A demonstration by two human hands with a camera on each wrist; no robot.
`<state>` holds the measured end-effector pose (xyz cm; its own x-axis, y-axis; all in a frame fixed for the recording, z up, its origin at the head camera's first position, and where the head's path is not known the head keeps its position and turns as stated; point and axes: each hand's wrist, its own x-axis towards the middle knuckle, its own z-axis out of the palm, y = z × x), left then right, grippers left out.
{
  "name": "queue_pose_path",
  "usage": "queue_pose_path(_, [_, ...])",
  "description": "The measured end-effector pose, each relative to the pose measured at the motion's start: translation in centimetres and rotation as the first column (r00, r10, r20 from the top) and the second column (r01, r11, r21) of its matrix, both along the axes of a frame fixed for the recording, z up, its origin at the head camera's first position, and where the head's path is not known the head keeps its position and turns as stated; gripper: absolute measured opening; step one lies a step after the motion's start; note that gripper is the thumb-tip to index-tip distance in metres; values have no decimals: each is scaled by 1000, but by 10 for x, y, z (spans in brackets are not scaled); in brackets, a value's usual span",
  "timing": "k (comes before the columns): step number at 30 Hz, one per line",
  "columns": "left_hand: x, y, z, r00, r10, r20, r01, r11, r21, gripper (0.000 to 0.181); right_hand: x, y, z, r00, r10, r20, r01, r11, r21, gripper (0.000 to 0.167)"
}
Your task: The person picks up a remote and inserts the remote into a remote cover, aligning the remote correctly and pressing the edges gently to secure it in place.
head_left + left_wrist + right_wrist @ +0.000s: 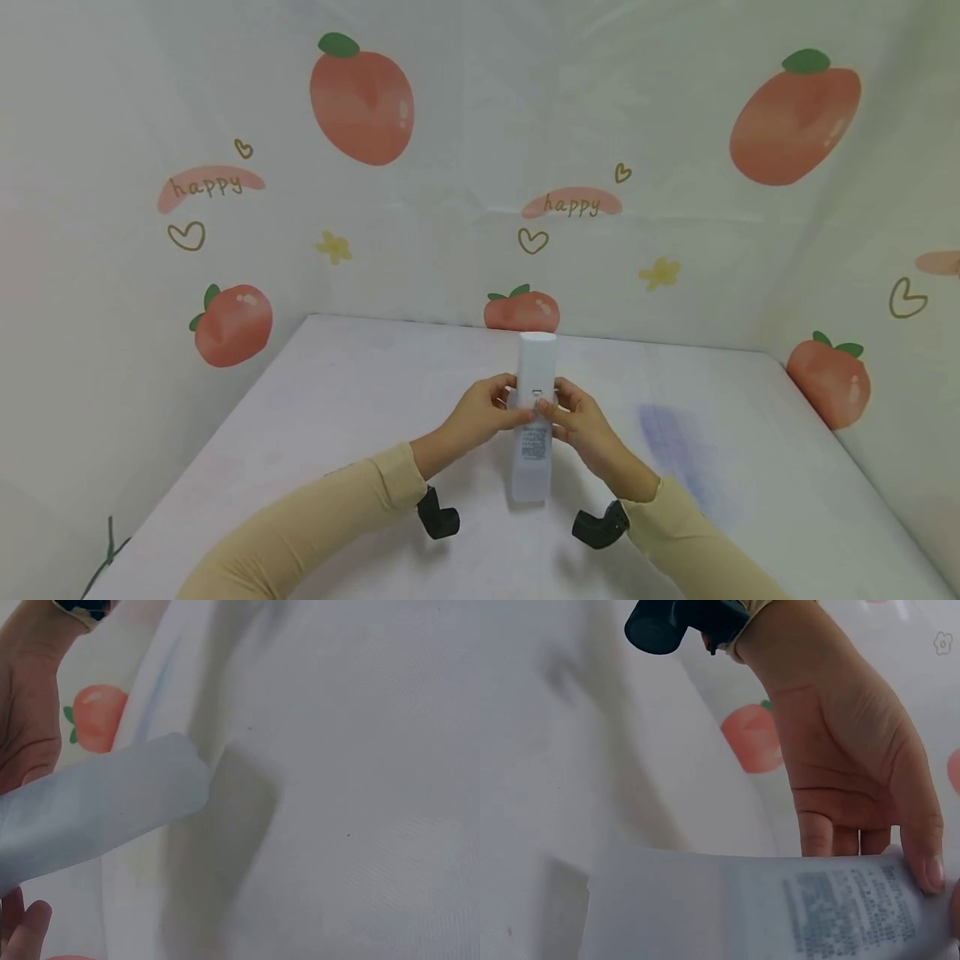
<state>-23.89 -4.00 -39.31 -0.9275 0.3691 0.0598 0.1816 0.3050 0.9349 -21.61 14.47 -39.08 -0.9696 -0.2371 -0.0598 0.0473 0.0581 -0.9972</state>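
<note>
A long white device (537,362) with rounded corners stands upright in front of the person, held between both hands. On its face are a small latch-like mark (536,392) and a printed label (534,443), also large in the right wrist view. The lower end (105,802) looks pale and translucent. The left hand (483,410) grips one side, thumb across the face and fingers behind the edge. From the other side the right hand (585,423) holds it, its thumb on the face beside the latch-like mark. Fingers behind the device are partly hidden.
A white tabletop (337,375) lies under the hands, with a purple smudge (671,437) at right. White curtains printed with peaches (363,108) surround it at the back and sides. Black camera mounts (438,514) hang at both wrists.
</note>
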Motion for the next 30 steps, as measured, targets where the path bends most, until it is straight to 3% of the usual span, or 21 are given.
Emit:
queue_pose_path(5, [2,0,-2,998,-3,58,-1,998,59,39,2,1,-2,999,38,12,-37,998,-44,52])
queue_pose_path(10, [-1,-4,5,994,8,110,-26,986,163,36,4,10,0,995,43,90,-32,992,-119,60])
queue_pose_path(14, [-5,-5,10,991,21,128,-45,982,184,36,5,15,-1,986,91,141,-69,986,-155,41])
queue_pose_path(19, [-5,-5,8,989,29,142,-53,985,166,40,5,12,-6,978,146,147,-106,962,-252,17])
queue_pose_path(23, [-4,-5,7,988,46,147,-67,988,142,44,6,6,-8,978,114,173,-63,959,-275,13])
queue_pose_path(26, [-4,-4,9,989,41,141,-59,991,124,45,7,1,-8,982,40,186,10,965,-261,9])
queue_pose_path(30, [-5,-3,8,990,19,139,-35,993,110,44,9,-5,-6,981,-69,180,112,965,-236,18])
